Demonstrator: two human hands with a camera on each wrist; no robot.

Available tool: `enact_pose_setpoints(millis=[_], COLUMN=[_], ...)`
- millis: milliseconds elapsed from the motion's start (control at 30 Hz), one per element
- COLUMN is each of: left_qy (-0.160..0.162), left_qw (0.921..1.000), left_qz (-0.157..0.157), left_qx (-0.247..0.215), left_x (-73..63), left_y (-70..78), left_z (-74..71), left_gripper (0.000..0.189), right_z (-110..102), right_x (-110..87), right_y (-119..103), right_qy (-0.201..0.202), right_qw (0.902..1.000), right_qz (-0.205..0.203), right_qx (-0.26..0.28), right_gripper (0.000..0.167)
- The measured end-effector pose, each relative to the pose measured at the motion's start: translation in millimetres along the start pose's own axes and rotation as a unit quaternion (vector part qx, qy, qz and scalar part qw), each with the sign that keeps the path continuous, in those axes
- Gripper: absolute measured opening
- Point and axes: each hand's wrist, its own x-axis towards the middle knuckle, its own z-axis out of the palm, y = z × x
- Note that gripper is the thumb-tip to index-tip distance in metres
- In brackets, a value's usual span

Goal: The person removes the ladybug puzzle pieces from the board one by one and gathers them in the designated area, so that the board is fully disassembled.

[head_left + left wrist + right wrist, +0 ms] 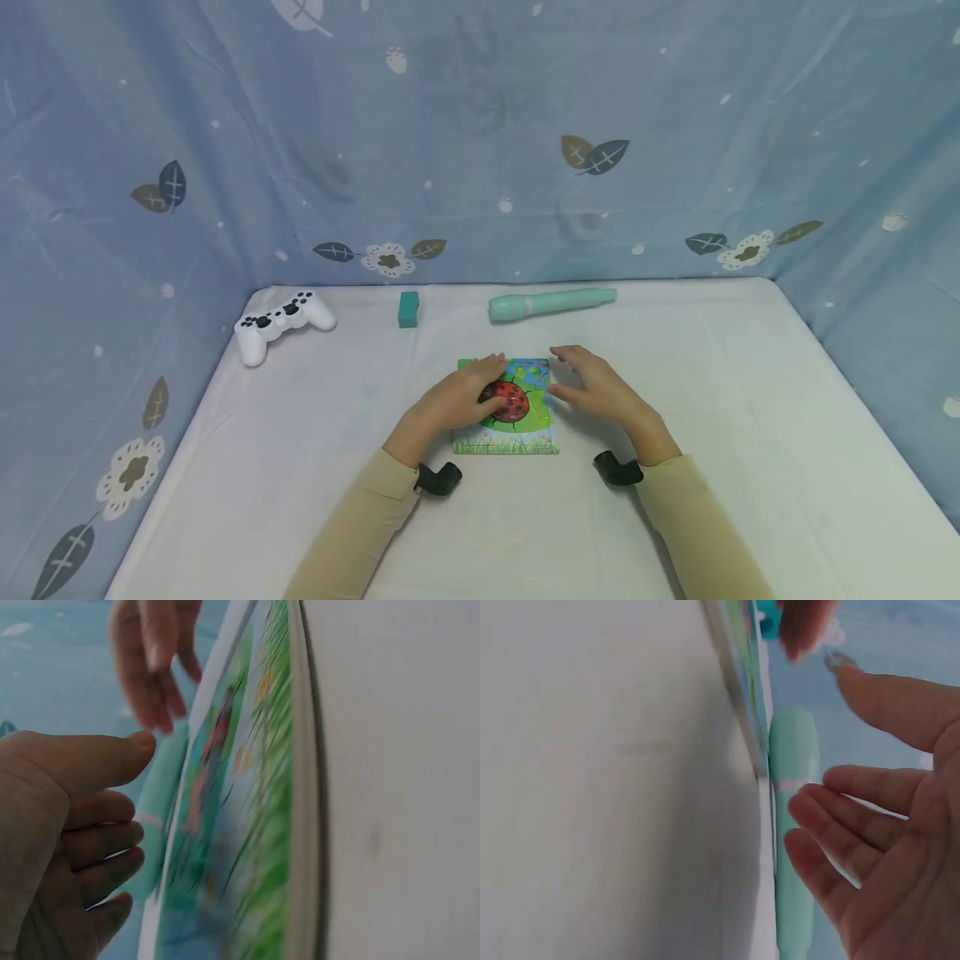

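Observation:
A square board (517, 443) with a red ladybug picture on green lies flat in the middle of the white table. My left hand (459, 398) is over its left part, hiding that side of the picture, with fingers loosely extended. In the left wrist view the same hand (67, 810) has nothing between thumb and fingers, and the board's pale, thick edge (304, 802) shows beside it. Just off the board's right edge is my right hand (596, 387), thumb spread from the fingers. The right wrist view shows this hand (885, 817) with relaxed, empty fingers.
A mint-green flashlight-shaped object (555, 302) lies behind the board. Left of it stands a small teal block (408, 309), and a white game controller (283, 323) sits at the far left corner. Blue patterned cloth (480, 167) walls the back and sides.

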Motion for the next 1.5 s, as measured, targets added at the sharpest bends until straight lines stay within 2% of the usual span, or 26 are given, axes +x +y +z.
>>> enact_pose_setpoints(millis=[100,233,400,733,967,1500], left_qy=[0.008,0.027,0.033,0.047,0.051,0.044], left_qw=[0.9996,0.9986,0.9989,0.9983,0.9981,0.9984], left_qz=[0.021,0.038,0.026,0.031,0.034,0.034], left_qx=[-0.017,-0.023,-0.021,-0.010,-0.009,-0.012], left_x=[6.4,9.1,8.0,8.4,7.5,8.1], left_y=[0.1,-3.2,-8.7,-13.0,-12.7,-13.0], left_z=[8.7,21.3,29.8,31.5,30.3,30.2], left_gripper=[0.061,0.063,0.065,0.065,0.064,0.063], right_z=[8.6,20.0,27.9,28.9,30.1,29.9], right_x=[9.5,13.9,14.5,16.3,17.0,16.4], right_y=[-1.9,1.2,6.8,8.4,8.1,7.1], right_qy=[-0.019,-0.028,-0.010,-0.008,-0.013,-0.017], right_qw=[0.9994,0.9992,0.9993,0.9994,0.9985,0.9959], right_qz=[0.002,-0.002,-0.017,-0.015,-0.006,0.009], right_qx=[0.029,0.030,0.031,0.032,0.053,0.088], right_gripper=[0.060,0.057,0.054,0.048,0.045,0.053])
